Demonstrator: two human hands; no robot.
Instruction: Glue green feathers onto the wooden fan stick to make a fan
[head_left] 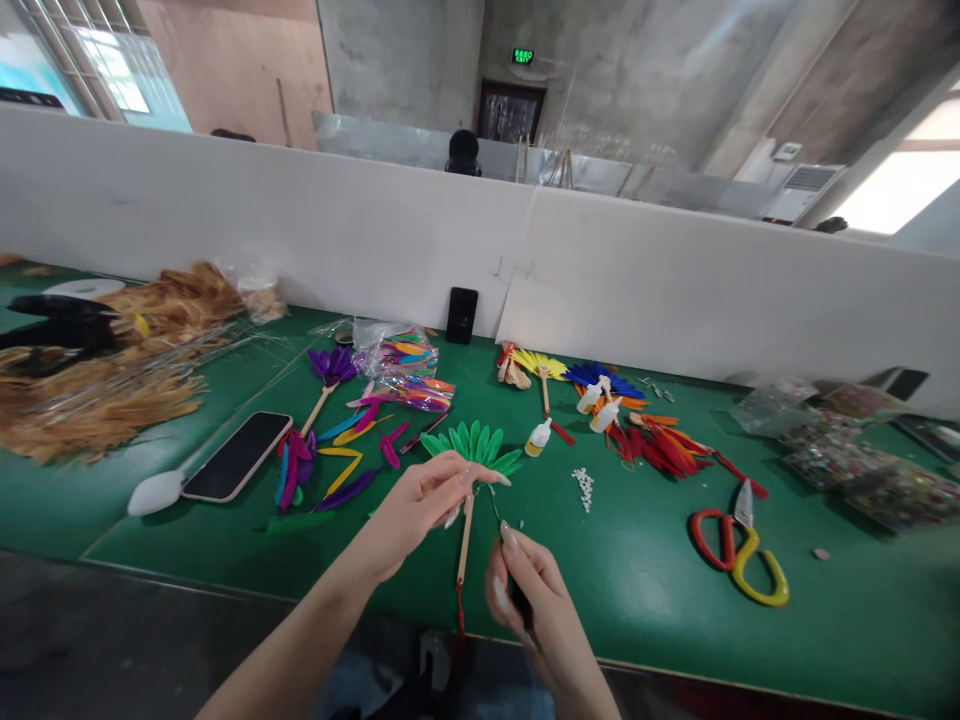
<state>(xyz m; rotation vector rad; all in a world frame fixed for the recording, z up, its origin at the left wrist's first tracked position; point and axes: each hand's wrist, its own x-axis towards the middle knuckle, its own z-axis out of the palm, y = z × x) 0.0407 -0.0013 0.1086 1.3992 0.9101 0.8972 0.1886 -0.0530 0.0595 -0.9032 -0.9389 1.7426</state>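
Observation:
A small fan of green feathers (474, 440) with a wooden stick handle (466, 545) lies in front of me; a red cord hangs from the handle's end. My left hand (431, 500) is closed on the fan where feathers and stick meet, covering part of that joint. Between the fingers of my right hand (532, 585) is a thin pointed tool (494, 505) with a dark handle, its slim tip at the base of the feathers. Whether that tip has one point or two, I cannot tell. Small white beads (583, 488) lie to the right of the fan.
Glue bottles (538, 438) stand behind the hands. Scissors (742, 545) lie at right, near bagged beads (892, 470). Leftward are a purple feather fan (331, 368), loose feathers (345, 465) and a phone (240, 458). A white partition (360, 240) borders the green table (645, 600).

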